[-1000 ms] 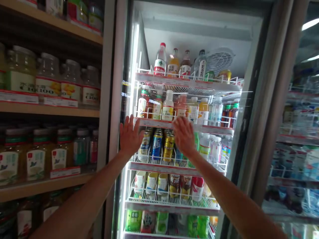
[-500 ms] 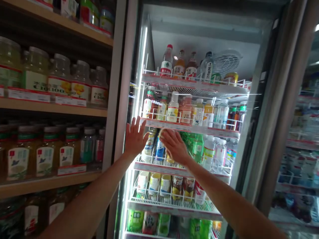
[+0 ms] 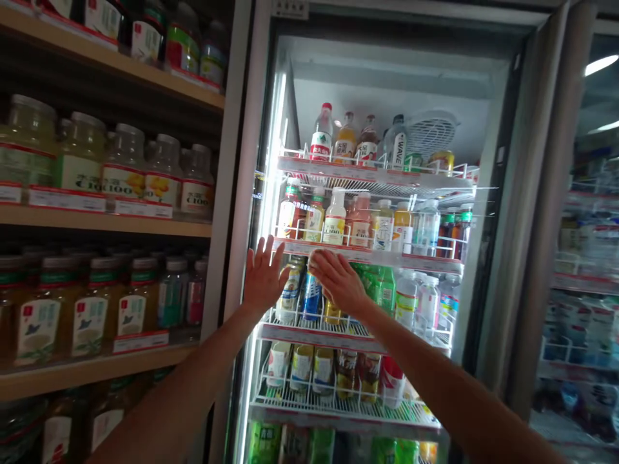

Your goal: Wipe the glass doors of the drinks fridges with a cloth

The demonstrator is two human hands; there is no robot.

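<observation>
My left hand (image 3: pixel 264 276) is raised with its fingers spread, by the left edge of the glass door (image 3: pixel 377 77) of a lit drinks fridge. It holds nothing. My right hand (image 3: pixel 341 280) lies against or just in front of the same glass, fingers pressed together and pointing up and left. A small pale patch shows at its fingertips, perhaps a folded cloth; I cannot make it out. Behind the right hand, through the glass, stand a blue can (image 3: pixel 311 296) and green bottles (image 3: pixel 380 283).
Wooden shelves (image 3: pixel 97 216) with rows of juice bottles stand on the left. White wire racks (image 3: pixel 377 174) inside the fridge carry bottles and cans. A metal door frame (image 3: pixel 529 212) rises on the right, with another drinks fridge (image 3: pixel 583 316) beyond it.
The view has tilted up slightly, so shelves and racks sit lower in the picture. Both hands keep nearly the same place and pose.
</observation>
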